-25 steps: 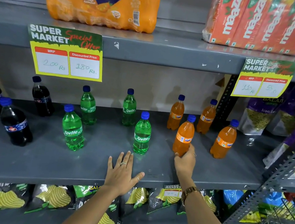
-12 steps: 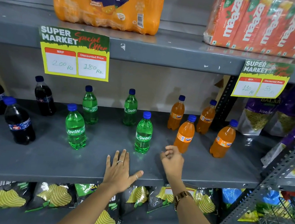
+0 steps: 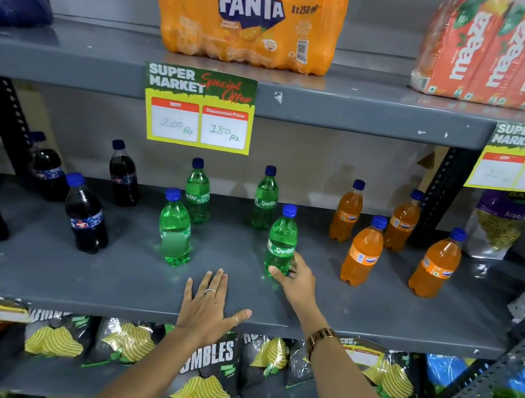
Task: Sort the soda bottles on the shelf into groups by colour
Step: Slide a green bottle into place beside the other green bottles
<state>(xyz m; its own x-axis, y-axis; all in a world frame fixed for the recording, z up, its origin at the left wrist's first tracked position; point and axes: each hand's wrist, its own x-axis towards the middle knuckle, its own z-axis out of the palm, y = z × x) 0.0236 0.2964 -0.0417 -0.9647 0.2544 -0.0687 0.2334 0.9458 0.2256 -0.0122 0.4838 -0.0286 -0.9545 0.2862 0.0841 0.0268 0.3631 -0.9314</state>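
On the grey middle shelf (image 3: pixel 375 308) stand several soda bottles. Dark cola bottles (image 3: pixel 86 214) are at the left, green Sprite bottles (image 3: pixel 176 229) in the middle, orange Fanta bottles (image 3: pixel 363 250) at the right. My right hand (image 3: pixel 296 279) wraps the base of the front right Sprite bottle (image 3: pixel 282 240), thumb in front and fingers behind it. My left hand (image 3: pixel 208 308) lies flat on the shelf's front edge, fingers spread, holding nothing.
An orange Fanta multipack (image 3: pixel 247 8) and red Maaza cartons (image 3: pixel 510 56) sit on the shelf above. Two price cards (image 3: pixel 199 108) hang from its edge. Crisp bags (image 3: pixel 207 373) fill the shelf below. Snack bags (image 3: pixel 506 225) and a slotted upright (image 3: pixel 443 191) stand at the right.
My right hand left the front orange Fanta bottle, moved left and closed on the base of the front Sprite bottle. The view shifted left; my left hand stayed flat.
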